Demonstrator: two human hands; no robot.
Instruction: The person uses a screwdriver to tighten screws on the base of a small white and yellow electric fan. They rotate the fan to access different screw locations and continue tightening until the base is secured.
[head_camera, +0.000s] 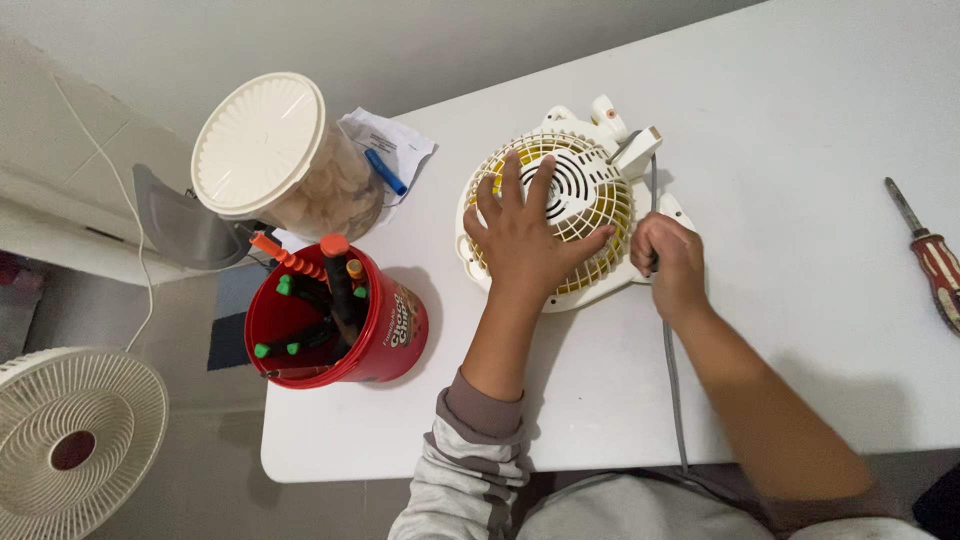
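Head view: left hand (527, 235) spread flat on small fan (600, 195) grille; right hand (668, 262) fisted at fan's edge, contents unclear; screwdriver (932, 260) well apart.

red bucket (390, 330) and lidded jar (275, 150) crowd the fan's (600, 200) left, open table (800, 150) right, screwdriver (935, 265) at far edge
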